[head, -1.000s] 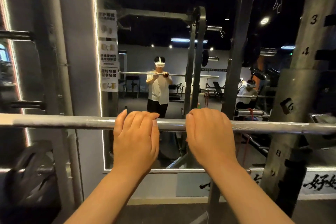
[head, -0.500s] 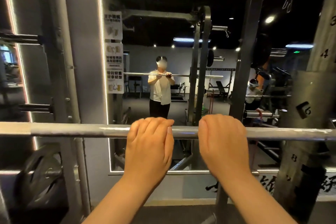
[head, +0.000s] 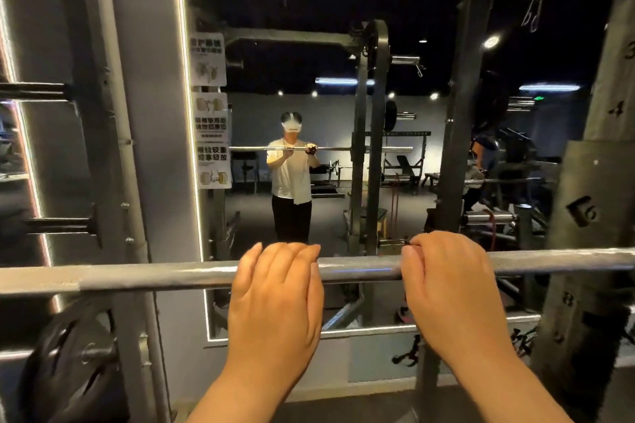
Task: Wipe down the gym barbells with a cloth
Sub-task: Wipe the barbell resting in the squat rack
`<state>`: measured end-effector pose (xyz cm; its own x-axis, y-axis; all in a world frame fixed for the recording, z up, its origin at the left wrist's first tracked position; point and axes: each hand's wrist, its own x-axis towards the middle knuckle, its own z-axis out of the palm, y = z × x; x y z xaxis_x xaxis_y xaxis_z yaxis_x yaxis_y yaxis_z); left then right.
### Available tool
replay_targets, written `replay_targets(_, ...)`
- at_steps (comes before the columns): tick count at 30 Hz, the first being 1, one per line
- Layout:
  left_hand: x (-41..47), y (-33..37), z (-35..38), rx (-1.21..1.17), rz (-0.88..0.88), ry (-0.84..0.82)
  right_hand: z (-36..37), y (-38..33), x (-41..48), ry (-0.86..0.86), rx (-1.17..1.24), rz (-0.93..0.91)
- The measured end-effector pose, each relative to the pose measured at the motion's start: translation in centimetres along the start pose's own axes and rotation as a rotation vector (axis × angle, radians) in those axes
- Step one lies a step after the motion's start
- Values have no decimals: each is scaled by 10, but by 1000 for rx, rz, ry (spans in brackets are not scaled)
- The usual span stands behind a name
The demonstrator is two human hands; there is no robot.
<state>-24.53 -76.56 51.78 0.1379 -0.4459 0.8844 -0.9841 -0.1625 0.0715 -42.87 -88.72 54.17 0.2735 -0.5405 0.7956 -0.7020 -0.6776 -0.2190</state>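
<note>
**A:** What is the grip doing?

**B:** Both are clamped on the barbell (head: 360, 271). The left hand (head: 275, 302) and the right hand (head: 450, 292) sit side by side in the lower middle of the frame. Their fingers hook over the top of the bar, and a bare stretch of steel shows between them.

**A:** And the cloth?

**B:** I can't make one out. There's a small dark bit at the right fingertips. In the mirror (head: 326, 209) ahead, the reflected hand on that side seems to cover something speckled, but it's too small to tell.

**A:** Where does the bar lie?

**B:** It runs level from the left edge of the frame to the right. It passes in front of the mirror and meets the numbered post (head: 591, 216) at the right. A weight plate (head: 68, 374) sits at the lower left.

**A:** So which step is this?

**B:** I'd say it's early, either settling on the shaft or working its middle section. Next, the wiping hand needs to slide along the bar with the cloth wrapped round it while the other hand steadies it. The roughened stretches towards either end will want firmer pressure, I'd guess.
</note>
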Motion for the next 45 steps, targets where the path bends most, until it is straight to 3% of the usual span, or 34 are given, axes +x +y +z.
replay_targets(3,-2,-1,2,-8,17,3,4,-31,-3,-8,-26,5)
replay_targets(8,-8,-5,6,-7,36,36,4,-33,-24,-124,70,-253)
replay_targets(12,-10,-5,5,-28,38,31,-9,-3,-13,-104,51,-183)
replay_targets(16,-11,-2,4,-41,14,29,2,-34,-13,-59,-10,-98)
replay_targets(20,-10,3,4,-10,-29,10,11,-54,-24,-126,29,-262)
replay_targets(23,-10,5,2,4,-34,-2,-1,-30,-16,-163,78,-335)
replay_targets(30,-5,21,6,-31,-169,60,-16,22,-26,-67,26,-143)
replay_targets(37,6,39,14,9,-259,81,-18,30,18,-173,-139,-202)
replay_targets(40,13,46,19,10,-264,75,-17,22,28,-110,-209,-230)
replay_targets(45,12,55,27,5,-208,105,-5,26,-12,-16,65,-176)
